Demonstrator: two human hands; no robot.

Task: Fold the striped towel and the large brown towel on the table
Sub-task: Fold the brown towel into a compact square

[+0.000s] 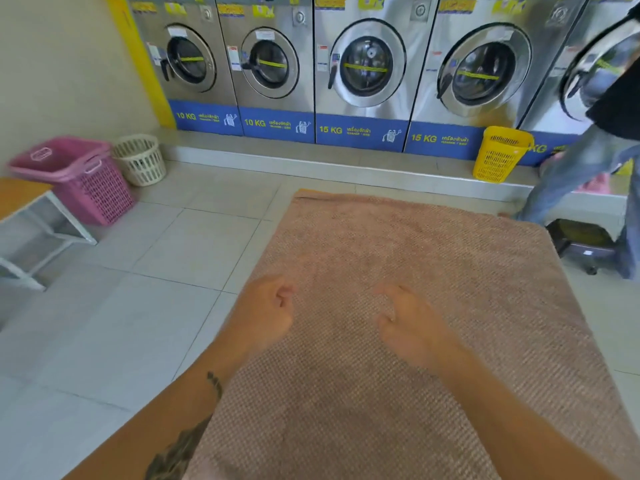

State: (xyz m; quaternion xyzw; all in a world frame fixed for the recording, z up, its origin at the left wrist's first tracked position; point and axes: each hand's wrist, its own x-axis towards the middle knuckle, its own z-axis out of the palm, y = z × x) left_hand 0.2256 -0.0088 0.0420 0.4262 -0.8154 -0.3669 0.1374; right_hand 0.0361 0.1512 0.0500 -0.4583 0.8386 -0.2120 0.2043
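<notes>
- On the bench, foreground to mid-frame: one large brown towel of nubbly woven terry [415, 306], spread flat in what looks like a single layer, covering the bench almost wholly; only a thin orange strip of the bench [304, 192] shows at the far left corner. No fold line or doubled edge is visible.
- Above the near half of that towel: left hand [266, 315], fingers curled loosely inward, grip closed on nothing that can be seen; it hovers by the towel's left edge, and whether it touches the cloth cannot be told.
- Beside it, well apart: right hand [412, 327], fingers bent and partly apart, grip empty, over the towel's middle.
- Striped towel: not in view. Whether it is folded and set aside, or not yet begun, cannot be told.
- Progress, as judged: the brown towel is laid out and smoothed but its first fold is not yet made; all of its folding remains. The next move likely calls for taking two corners or an edge.
- Surroundings: row of steel front-loading washing machines [363, 67] along the far wall; pink plastic laundry basket [79, 178], cream round slatted basket [140, 159], yellow perforated basket [500, 154] on the tiled floor [138, 254]; another person in jeans [588, 157] at far right.
</notes>
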